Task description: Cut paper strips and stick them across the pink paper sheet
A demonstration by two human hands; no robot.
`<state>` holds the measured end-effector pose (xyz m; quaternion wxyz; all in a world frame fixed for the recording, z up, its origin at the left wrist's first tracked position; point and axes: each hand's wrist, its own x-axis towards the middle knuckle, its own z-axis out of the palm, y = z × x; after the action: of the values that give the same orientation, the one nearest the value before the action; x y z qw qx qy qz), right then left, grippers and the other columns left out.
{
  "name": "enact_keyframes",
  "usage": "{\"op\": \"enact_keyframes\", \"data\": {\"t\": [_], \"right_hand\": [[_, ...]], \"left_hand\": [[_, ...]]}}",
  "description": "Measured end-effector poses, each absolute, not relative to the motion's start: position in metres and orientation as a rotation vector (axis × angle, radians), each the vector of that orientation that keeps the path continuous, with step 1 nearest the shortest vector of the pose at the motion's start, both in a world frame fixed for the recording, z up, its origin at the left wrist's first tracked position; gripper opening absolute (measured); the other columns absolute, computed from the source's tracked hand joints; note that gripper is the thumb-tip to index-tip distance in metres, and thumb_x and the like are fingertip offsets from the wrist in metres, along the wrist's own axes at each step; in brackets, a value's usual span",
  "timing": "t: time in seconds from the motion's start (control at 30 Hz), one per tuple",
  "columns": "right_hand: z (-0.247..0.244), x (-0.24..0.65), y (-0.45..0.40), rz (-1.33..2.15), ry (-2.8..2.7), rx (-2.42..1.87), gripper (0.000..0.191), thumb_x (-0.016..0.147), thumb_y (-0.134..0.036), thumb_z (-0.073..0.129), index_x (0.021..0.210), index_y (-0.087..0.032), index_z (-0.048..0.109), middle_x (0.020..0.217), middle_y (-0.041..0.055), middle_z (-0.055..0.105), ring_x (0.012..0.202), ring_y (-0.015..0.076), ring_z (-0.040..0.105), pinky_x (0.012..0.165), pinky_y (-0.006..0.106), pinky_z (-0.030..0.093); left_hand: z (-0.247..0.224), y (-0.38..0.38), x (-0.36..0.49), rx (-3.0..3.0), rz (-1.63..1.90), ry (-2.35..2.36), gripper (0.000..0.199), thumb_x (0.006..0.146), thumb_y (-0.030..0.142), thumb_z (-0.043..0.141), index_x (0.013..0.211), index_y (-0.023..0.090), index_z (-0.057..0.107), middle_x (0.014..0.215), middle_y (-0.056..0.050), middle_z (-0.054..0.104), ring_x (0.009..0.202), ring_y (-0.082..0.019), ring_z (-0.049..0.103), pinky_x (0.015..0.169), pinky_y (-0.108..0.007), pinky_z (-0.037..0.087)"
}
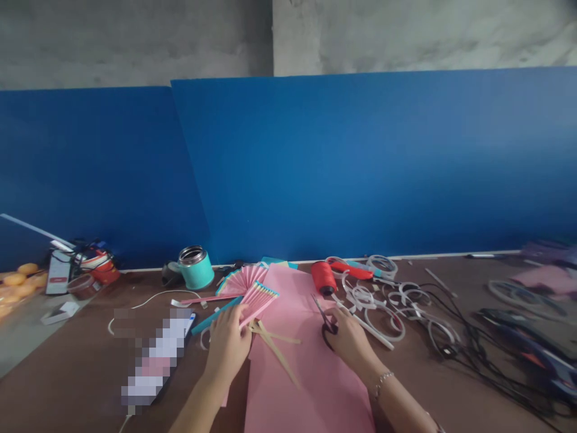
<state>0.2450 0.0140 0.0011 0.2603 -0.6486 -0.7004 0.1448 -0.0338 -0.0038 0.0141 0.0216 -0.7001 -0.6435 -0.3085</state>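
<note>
My left hand (229, 337) is closed on a pleated pink paper fan (262, 297) with a blue edge, its folds pressed together. A second pink pleated fan (241, 280) lies spread just behind it. Black-handled scissors (330, 328) are in my right hand (350, 335), blades pointing away from me and to the left. Both hands are over a long pink paper sheet (311, 391). Beige strips (280, 357) lie crossed on the sheet, close to my left fingers. How far the scissor blades are parted is hard to make out.
A red thread spool (323, 278) stands behind the scissors. Coiled white strips (383, 307) and black cables (469, 337) spread over the right side. To the left are a phone (157, 361) with a cable and a teal mug (197, 273). A blue partition (338, 162) closes the back.
</note>
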Motion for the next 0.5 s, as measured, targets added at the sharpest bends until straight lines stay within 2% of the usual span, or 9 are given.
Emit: {"op": "enact_keyframes", "data": {"t": [0.13,0.27,0.37,0.5], "right_hand": [[0.003,0.242,0.012,0.420,-1.897,-1.767,0.027,0.069,-0.011,0.052,0.095,-0.016,0.060,0.090,0.0059,0.059,0.080,0.0180,0.057,0.073,0.027,0.040],[0.008,0.239,0.010,0.388,-1.893,-1.777,0.023,0.070,-0.012,0.052,0.091,-0.016,0.063,0.091,0.0074,0.062,0.085,0.0202,0.058,0.076,0.028,0.041],[0.010,0.239,0.011,0.374,-1.909,-1.689,0.024,0.073,-0.013,0.050,0.092,-0.016,0.064,0.090,0.0080,0.062,0.077,0.0186,0.058,0.072,0.029,0.042],[0.008,0.235,0.010,0.500,-1.950,-1.407,0.032,0.075,-0.014,0.048,0.104,-0.017,0.062,0.094,0.0088,0.063,0.074,0.0177,0.059,0.070,0.029,0.046]], "left_hand": [[0.012,-0.005,-0.028,-2.271,-0.991,-1.877,0.032,0.073,0.010,0.049,0.101,0.021,0.060,0.099,-0.009,0.064,0.098,-0.028,0.057,0.082,-0.041,0.043],[0.019,-0.015,-0.011,-2.657,-0.951,-1.553,0.035,0.077,0.013,0.050,0.108,0.024,0.063,0.114,-0.009,0.062,0.110,-0.027,0.052,0.094,-0.043,0.040],[0.024,-0.023,0.003,-2.929,-0.841,-1.437,0.037,0.076,0.011,0.054,0.108,0.026,0.064,0.112,-0.006,0.065,0.110,-0.024,0.053,0.098,-0.042,0.038],[0.025,-0.026,0.008,-2.906,-0.815,-1.537,0.027,0.078,0.008,0.052,0.093,0.023,0.069,0.109,-0.007,0.066,0.112,-0.026,0.053,0.100,-0.047,0.036]]}}
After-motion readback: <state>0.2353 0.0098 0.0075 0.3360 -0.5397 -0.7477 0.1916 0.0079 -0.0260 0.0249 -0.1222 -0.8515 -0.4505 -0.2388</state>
